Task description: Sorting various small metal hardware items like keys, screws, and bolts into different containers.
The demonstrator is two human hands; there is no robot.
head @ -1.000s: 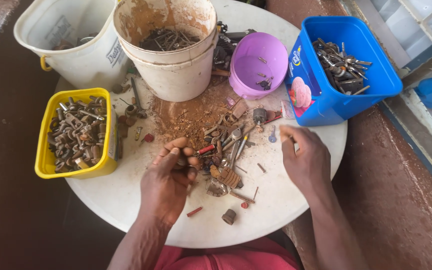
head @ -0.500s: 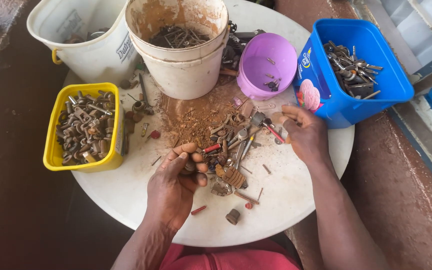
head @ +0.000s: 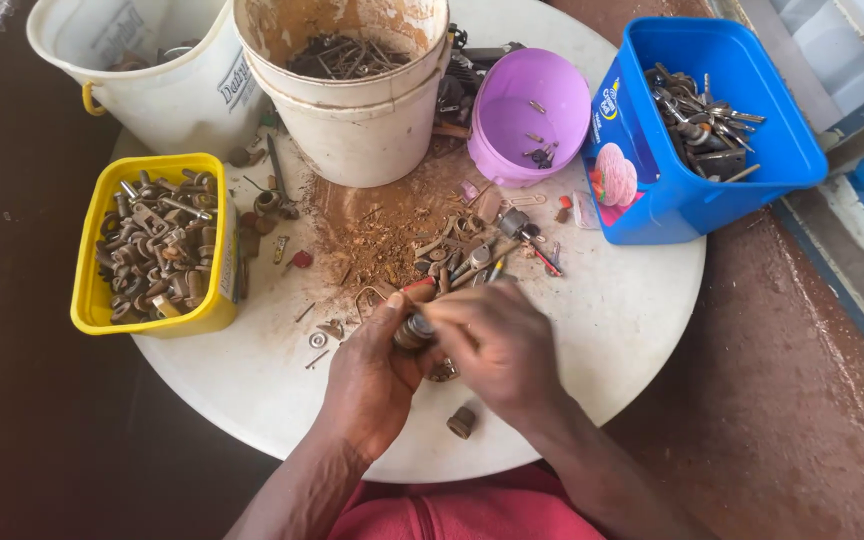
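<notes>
Meeting over the round table, both hands have closed in from apart; the left hand pinches a small rusty fitting; the right hand grips its top. The scrap pile lies just beyond, untouched now.

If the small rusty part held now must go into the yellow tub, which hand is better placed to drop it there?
Probably the left hand. It grips the small rusty part and lies on the side of the yellow tub. The right hand would need to cross over it.
</notes>
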